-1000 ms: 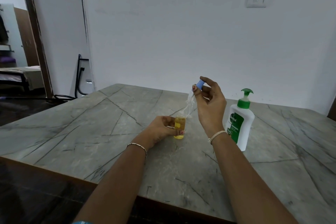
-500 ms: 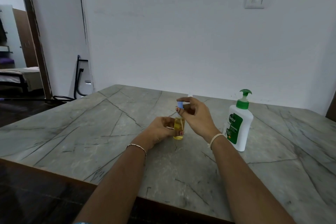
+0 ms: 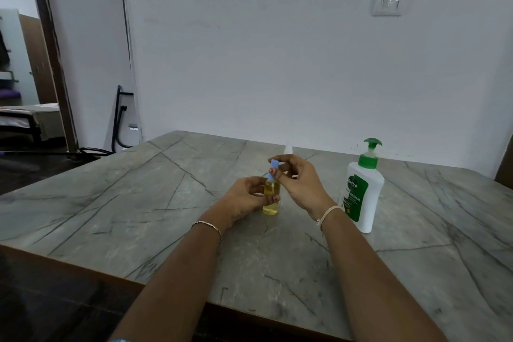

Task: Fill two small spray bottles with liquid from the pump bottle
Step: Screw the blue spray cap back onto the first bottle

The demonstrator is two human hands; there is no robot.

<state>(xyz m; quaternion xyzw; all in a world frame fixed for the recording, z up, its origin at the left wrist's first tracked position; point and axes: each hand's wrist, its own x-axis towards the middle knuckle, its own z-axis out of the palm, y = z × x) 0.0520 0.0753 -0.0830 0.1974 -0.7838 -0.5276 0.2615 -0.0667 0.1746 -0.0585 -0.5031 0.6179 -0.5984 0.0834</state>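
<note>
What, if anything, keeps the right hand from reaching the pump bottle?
Likely yes: the pump bottle stands just right of the right hand, nothing between. Its grip holds the blue cap, though.

Bench [image 3: 138,203]: stone-look slab, grey-green with dark veins, smooth, low sheen; its near edge is a dark brown band, wood by appearance.

Spray bottle [image 3: 270,198]: clear plastic, glossy, with yellow liquid showing through the wall. Its spray head [image 3: 273,167]: pale blue plastic, matt.

Pump bottle [image 3: 372,200]: opaque white plastic, smooth, faint gloss. It has a green printed label; label material cannot be told. Pump head [image 3: 372,144]: green plastic, smooth.

Bangle [image 3: 208,226]: thin metal, bright.

Wrist cord [image 3: 329,212]: pale twisted thread, matt.

Wall [image 3: 249,50]: painted, matt, slightly uneven. Switch plate [image 3: 387,1]: white plastic, glossy.

Door frame [image 3: 52,64]: dark wood, dull.

Tube frame [image 3: 118,116]: black metal, satin.
</note>
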